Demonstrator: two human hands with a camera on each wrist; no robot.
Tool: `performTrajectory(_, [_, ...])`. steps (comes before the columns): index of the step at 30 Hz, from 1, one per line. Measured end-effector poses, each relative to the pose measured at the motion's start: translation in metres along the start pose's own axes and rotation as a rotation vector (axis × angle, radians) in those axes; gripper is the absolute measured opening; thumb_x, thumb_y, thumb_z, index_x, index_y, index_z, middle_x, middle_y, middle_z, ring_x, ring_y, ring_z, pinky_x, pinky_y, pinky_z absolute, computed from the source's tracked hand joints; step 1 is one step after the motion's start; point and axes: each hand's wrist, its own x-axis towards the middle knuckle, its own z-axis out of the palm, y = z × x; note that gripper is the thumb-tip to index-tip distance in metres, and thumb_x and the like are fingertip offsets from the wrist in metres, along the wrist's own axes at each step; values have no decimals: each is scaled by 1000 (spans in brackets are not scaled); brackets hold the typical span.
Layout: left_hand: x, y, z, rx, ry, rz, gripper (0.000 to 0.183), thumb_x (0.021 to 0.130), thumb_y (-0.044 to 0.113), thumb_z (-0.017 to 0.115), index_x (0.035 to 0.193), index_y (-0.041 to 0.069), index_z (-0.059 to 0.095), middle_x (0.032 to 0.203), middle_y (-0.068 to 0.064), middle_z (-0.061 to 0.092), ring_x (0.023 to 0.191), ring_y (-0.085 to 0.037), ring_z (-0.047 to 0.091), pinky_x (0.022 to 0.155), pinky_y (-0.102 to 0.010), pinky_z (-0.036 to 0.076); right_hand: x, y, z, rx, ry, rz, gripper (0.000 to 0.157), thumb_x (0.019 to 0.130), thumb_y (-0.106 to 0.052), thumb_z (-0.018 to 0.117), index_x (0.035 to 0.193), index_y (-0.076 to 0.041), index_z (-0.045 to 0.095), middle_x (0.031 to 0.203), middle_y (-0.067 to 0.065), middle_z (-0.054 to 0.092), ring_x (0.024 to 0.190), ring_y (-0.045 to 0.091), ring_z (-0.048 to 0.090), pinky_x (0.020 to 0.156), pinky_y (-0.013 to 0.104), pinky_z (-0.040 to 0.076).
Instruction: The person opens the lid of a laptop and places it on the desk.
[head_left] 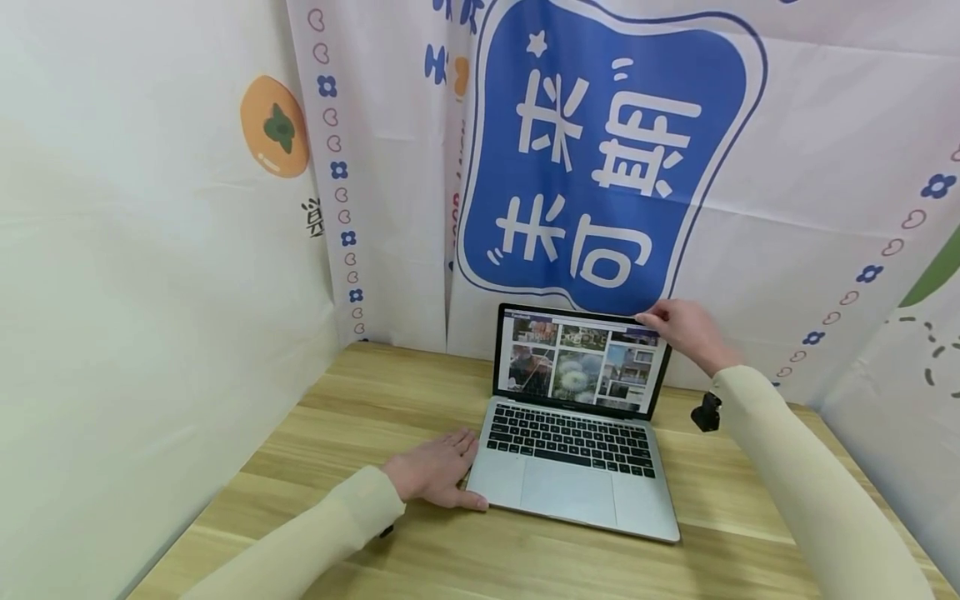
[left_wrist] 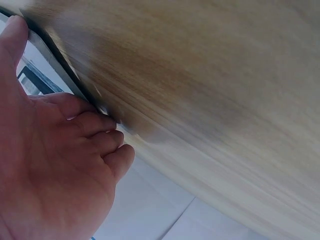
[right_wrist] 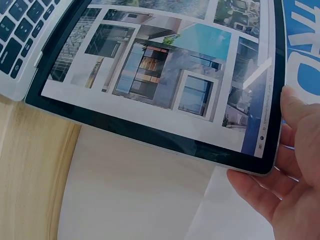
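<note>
An open silver laptop (head_left: 567, 492) stands on the wooden table, its lit screen (head_left: 577, 367) full of photo tiles. My right hand (head_left: 692, 332) pinches the lid's upper right corner. In the right wrist view, the thumb of that hand (right_wrist: 300, 155) lies along the screen's top edge, with the other fingers at the corner and partly hidden behind the lid. At the laptop's left front corner rests my left hand (head_left: 438, 471), fingers extended along the side and thumb at the front edge. Up close, the left wrist view has this hand (left_wrist: 60, 150) against the dark edge of the base.
The wood-grain table (head_left: 375, 408) reaches back to a white printed curtain (head_left: 397, 250) with a blue sign panel (head_left: 517, 125), close behind the lid. A pale wall (head_left: 150, 292) borders the left side. A small black device (head_left: 706, 412) sits at the right wrist.
</note>
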Motion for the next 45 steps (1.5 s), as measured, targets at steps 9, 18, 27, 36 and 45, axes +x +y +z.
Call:
performTrajectory(9, [-1,0,-1,0,-6,-7,108,85,82,38,154,0,27,162,-17,24,151,-28,23,124,-39,24,4,0,2,54,19,96,42,97,-42,60,95,-2,72,86,15,70,70,22,55,59,29,43])
performTrajectory(18, [-2,1,0,-7,-7,-1,108,85,82,37,154,0,26,162,-17,23,152,-28,21,124,-39,24,3,6,4,86,42,117,44,96,-43,61,93,0,71,85,17,70,66,22,54,57,29,42])
performTrajectory(27, [-3,0,1,-12,3,-6,108,85,82,38,154,0,25,162,-18,23,151,-28,22,124,-39,24,7,9,8,94,70,132,45,96,-43,62,89,1,71,81,17,69,64,22,53,55,29,40])
performTrajectory(36, [-3,-1,2,7,3,-7,109,84,84,35,154,1,25,162,-17,22,152,-28,21,124,-38,24,8,11,13,113,115,174,41,95,-39,64,88,1,71,81,17,68,65,24,52,54,28,39])
performTrajectory(45, [-3,0,3,9,0,-13,109,84,85,34,154,2,26,163,-15,22,152,-26,20,124,-38,22,11,13,20,149,164,236,35,94,-34,66,89,1,70,80,15,66,70,25,52,55,28,40])
